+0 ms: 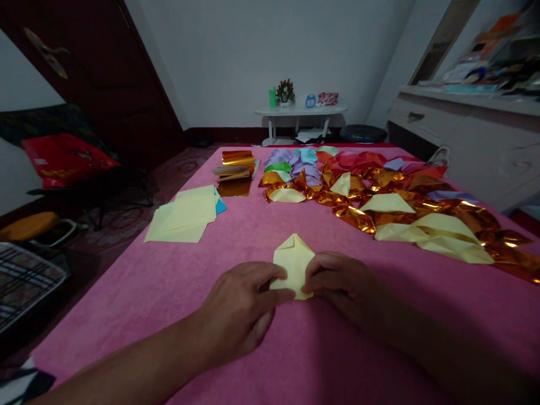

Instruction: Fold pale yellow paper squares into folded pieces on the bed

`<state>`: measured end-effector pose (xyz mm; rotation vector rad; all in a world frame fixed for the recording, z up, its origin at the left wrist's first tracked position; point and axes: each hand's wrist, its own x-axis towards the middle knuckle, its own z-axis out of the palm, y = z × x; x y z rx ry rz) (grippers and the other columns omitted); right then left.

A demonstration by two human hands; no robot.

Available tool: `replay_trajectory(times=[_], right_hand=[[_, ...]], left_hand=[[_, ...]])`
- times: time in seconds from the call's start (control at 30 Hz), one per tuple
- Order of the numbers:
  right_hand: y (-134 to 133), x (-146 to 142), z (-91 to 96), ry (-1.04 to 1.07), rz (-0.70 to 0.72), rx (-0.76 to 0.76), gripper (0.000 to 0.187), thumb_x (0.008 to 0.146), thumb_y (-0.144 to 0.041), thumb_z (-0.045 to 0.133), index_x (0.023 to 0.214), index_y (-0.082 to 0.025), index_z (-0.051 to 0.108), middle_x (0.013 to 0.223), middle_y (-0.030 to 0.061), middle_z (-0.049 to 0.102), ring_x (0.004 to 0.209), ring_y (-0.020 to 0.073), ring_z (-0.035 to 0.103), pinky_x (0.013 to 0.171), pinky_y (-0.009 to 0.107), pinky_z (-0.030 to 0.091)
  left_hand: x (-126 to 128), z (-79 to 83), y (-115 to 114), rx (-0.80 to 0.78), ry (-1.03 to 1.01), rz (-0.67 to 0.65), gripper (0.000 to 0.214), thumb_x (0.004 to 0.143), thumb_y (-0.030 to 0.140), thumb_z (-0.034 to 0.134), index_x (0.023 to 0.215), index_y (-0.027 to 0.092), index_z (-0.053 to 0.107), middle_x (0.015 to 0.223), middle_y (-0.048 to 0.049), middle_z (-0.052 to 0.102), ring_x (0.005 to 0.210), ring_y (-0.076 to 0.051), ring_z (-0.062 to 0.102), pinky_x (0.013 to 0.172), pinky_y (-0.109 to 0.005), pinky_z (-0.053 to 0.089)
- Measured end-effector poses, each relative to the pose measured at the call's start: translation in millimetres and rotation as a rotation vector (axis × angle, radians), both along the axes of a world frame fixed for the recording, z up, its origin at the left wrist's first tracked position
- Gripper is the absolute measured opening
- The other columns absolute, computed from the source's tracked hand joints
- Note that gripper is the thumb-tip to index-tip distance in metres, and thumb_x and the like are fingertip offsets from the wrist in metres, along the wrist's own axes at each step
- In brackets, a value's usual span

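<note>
Both hands are working on one small yellow paper (291, 260), which is lying on the pink cloth (244, 236) between the fingers. The left hand (242, 306) is holding its left side, thumb and forefinger resting close together on the paper with only a narrow gap showing. The right hand (343, 281) is pinching the right edge, its fingers nearly closed.

This piece is looking partly done: beyond the fingers, its far corners are folding inward to a point, while the near end is narrowing too. The fingers are hiding part of it, so how many creases it is carrying I cannot tell.

Beyond the fingers and to their right, many folded pieces are lying in loose rows and seem to be finished: yellow shapes (453, 233) and shiny gold shapes (356, 217) nearer, purple and red ones farther away. Beyond the fingers to the left, flat yellow sheets (188, 214) are overlapping, and past these a shiny orange stack (237, 160) is sitting; both are apparently waiting unfolded, so work seems to be remaining.
</note>
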<state>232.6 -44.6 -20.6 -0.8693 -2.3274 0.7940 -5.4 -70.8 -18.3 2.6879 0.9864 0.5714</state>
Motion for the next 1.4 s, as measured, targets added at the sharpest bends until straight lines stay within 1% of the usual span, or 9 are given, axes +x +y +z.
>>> replay_trajectory(times=[0.17,0.27,0.5,0.7,0.93,1.03,1.17,1.23,1.4], right_hand=[[0,-6,1.4,0.078,-0.149,-0.169,0.017,0.077,-0.007,0.059,0.078,-0.02,0.069,0.076,-0.0005,0.067,0.071,0.0128,0.061,0.065,0.023,0.043],[1,-14,4.3,0.049,-0.222,-0.223,0.014,0.076,-0.009,0.06,0.076,-0.021,0.068,0.076,-0.0014,0.068,0.071,0.0135,0.062,0.066,0.024,0.043],[-1,-26,8.0,-0.074,-0.37,-0.231,0.01,0.073,-0.013,0.061,0.076,-0.021,0.066,0.067,-0.0025,0.065,0.06,0.0128,0.056,0.057,0.025,0.038],[-6,-30,6.7,-0.15,-0.447,-0.147,0.008,0.071,-0.014,0.06,0.074,-0.021,0.062,0.065,-0.0025,0.062,0.059,0.013,0.054,0.055,0.025,0.034],[-10,-34,5.2,-0.203,-0.446,-0.061,0.009,0.072,-0.012,0.055,0.07,-0.021,0.057,0.065,-0.0018,0.06,0.06,0.0134,0.052,0.056,0.026,0.031],[-11,-34,5.4,-0.221,-0.455,-0.054,0.009,0.071,-0.012,0.055,0.07,-0.021,0.057,0.065,-0.0017,0.06,0.059,0.0134,0.051,0.056,0.026,0.03],[-10,-35,4.7,-0.227,-0.47,-0.064,0.009,0.071,-0.012,0.054,0.07,-0.021,0.057,0.064,-0.0021,0.059,0.059,0.0132,0.05,0.055,0.026,0.028],[-10,-35,4.1,-0.224,-0.476,-0.066,0.009,0.071,-0.012,0.054,0.07,-0.021,0.056,0.065,-0.0025,0.058,0.059,0.013,0.05,0.055,0.026,0.028],[-11,-36,3.4,-0.21,-0.476,-0.052,0.012,0.07,-0.009,0.055,0.072,-0.02,0.056,0.068,-0.0028,0.057,0.063,0.013,0.05,0.058,0.025,0.029]], left_hand=[[0,-0.1,-5,0.029,0.032,-0.013,0.038,0.082,0.014,0.048,0.116,0.027,0.061,0.116,-0.0073,0.057,0.091,-0.02,0.057,0.076,-0.035,0.05],[1,-0.2,-5,0.033,0.036,-0.019,0.035,0.083,0.015,0.048,0.114,0.026,0.062,0.114,-0.0072,0.058,0.092,-0.02,0.058,0.077,-0.035,0.05],[2,-0.8,-3,-0.002,0.035,-0.022,0.037,0.083,0.015,0.048,0.115,0.027,0.061,0.113,-0.0068,0.058,0.092,-0.02,0.058,0.077,-0.036,0.05],[2,0.7,-4,0.006,0.028,-0.02,0.036,0.084,0.015,0.048,0.115,0.026,0.061,0.115,-0.0065,0.058,0.095,-0.021,0.057,0.079,-0.037,0.05],[3,-1.8,-4,-0.014,-0.034,-0.005,0.033,0.08,0.011,0.048,0.108,0.022,0.062,0.113,-0.0069,0.06,0.095,-0.02,0.058,0.083,-0.036,0.05],[3,-2.8,-4,-0.012,-0.077,0.003,0.036,0.081,0.01,0.047,0.114,0.019,0.058,0.11,-0.0074,0.062,0.093,-0.019,0.058,0.084,-0.035,0.05],[3,-0.9,-5,-0.026,0.002,-0.024,0.047,0.083,0.012,0.046,0.127,0.024,0.05,0.111,-0.0068,0.06,0.093,-0.02,0.057,0.082,-0.037,0.05],[3,0.3,-5,-0.011,0.048,-0.027,0.046,0.083,0.014,0.046,0.128,0.027,0.05,0.111,-0.0067,0.059,0.093,-0.021,0.057,0.081,-0.038,0.049],[6,3.0,-5,-0.02,0.093,-0.018,0.042,0.084,0.015,0.047,0.123,0.026,0.055,0.107,-0.0067,0.058,0.09,-0.021,0.055,0.077,-0.038,0.049]])
